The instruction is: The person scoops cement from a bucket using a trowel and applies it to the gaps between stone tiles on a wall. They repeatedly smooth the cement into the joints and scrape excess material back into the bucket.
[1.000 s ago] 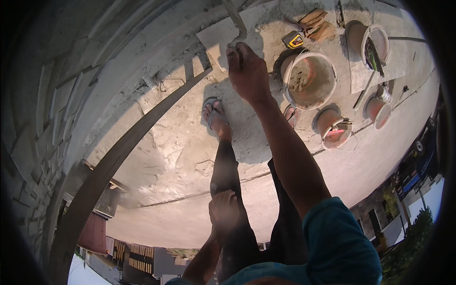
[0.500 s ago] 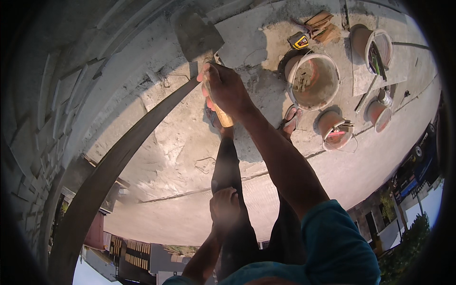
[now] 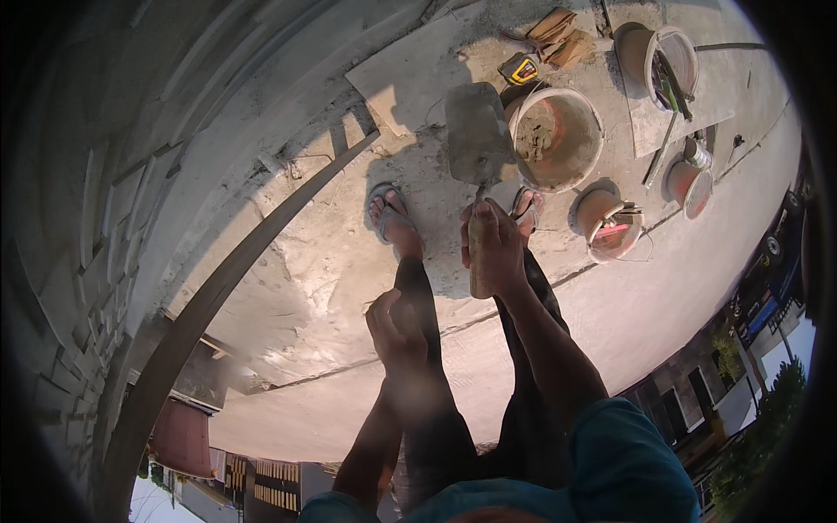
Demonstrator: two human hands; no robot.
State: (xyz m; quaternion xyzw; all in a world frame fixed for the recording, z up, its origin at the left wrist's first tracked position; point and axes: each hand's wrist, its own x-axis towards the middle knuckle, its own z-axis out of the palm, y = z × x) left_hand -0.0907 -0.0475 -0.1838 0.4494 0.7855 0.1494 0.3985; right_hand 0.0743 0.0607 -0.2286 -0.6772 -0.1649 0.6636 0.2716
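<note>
My right hand (image 3: 497,253) is wrapped round the wooden handle (image 3: 480,266) of a trowel. The trowel's broad grey blade (image 3: 478,135) points away from me, just left of a large mortar bucket (image 3: 575,131), and overlaps its near-left rim in the picture. Grey mortar (image 3: 538,137) lies inside that bucket. My left hand (image 3: 399,336) hangs over my left leg, its fingers curled in, and no object shows in it.
A long wooden plank (image 3: 231,270) slants along the left, beside a wall of uneven slabs (image 3: 100,209). Farther right are a tool bucket (image 3: 641,61) and two smaller buckets (image 3: 597,222), (image 3: 683,183). A yellow-black tape measure (image 3: 520,69) lies near brown paper (image 3: 562,39).
My right hand has brought the trowel back from the far wall side, rightward to the mortar bucket. My left hand has lifted up and slightly left from my leg.
</note>
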